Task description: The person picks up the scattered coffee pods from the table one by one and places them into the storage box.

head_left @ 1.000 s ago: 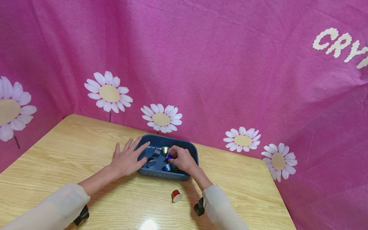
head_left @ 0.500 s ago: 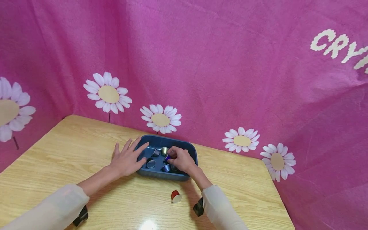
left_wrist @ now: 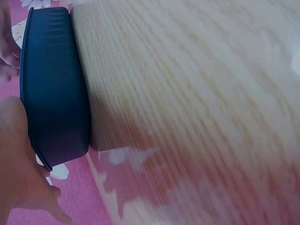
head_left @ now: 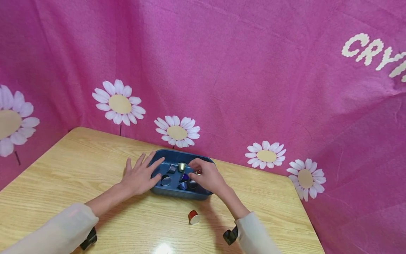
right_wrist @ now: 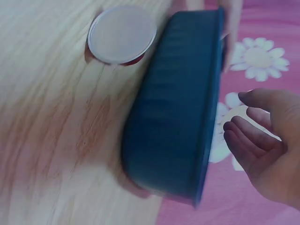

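Observation:
A dark blue tray (head_left: pixel 180 194) holds several coffee capsules, among them a gold capsule (head_left: pixel 181 166), a purple capsule (head_left: pixel 185 177) and a blue capsule (head_left: pixel 182 186). Over the tray's left end, my left hand (head_left: pixel 139 178) spreads its fingers at the rim. My right hand (head_left: pixel 207 176) hovers above the right side with its thumb and fingers apart. The right wrist view shows those fingers (right_wrist: pixel 253 136) loosely bent and holding nothing. Part of a red capsule (head_left: pixel 199 172) shows behind the right hand. Another red capsule (head_left: pixel 193 217) lies on its side in front of the tray.
The wooden table (head_left: pixel 127 218) carries the tray near its back edge. Behind it hangs a pink cloth (head_left: pixel 222 88) printed with daisies. A black wrist camera (head_left: pixel 230 235) sits below the right sleeve.
My right hand has drawn back up and to the right from the purple capsule, which stays in the tray. Its fingers have parted. The left hand has held its place.

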A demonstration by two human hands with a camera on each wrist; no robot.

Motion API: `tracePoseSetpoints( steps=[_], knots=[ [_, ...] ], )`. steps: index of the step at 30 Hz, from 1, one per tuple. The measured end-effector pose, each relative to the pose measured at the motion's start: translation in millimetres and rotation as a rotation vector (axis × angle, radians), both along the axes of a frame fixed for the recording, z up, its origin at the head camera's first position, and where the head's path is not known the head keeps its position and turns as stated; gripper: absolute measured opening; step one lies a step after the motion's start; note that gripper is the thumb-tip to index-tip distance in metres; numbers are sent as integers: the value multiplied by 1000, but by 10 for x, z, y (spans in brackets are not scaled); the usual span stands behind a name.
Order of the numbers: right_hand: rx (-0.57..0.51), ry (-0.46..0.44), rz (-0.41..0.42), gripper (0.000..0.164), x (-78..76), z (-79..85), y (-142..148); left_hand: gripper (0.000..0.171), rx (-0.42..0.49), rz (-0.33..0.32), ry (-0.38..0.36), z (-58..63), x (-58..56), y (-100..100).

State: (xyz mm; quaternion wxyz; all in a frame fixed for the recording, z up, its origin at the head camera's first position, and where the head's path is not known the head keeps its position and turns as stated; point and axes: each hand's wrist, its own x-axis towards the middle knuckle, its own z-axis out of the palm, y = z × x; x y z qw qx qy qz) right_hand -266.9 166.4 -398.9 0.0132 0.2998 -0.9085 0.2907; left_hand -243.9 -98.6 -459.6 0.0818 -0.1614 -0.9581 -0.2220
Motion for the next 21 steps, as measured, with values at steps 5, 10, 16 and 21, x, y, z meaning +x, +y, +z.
tracePoseSetpoints(
  steps=[5,10,16,21],
  knots=[
    [-66,-37,-1,19,217,90,117,60,-2,-1,7,5,-5,7],
    [-112,-59,20,17,422,114,218,59,-8,3,10,11,-9,8],
    [-139,-98,49,15,642,99,297,59,-15,3,0,16,-2,9],
    [-104,-177,64,15,798,85,355,58,-12,1,1,22,-1,9]
  ],
)
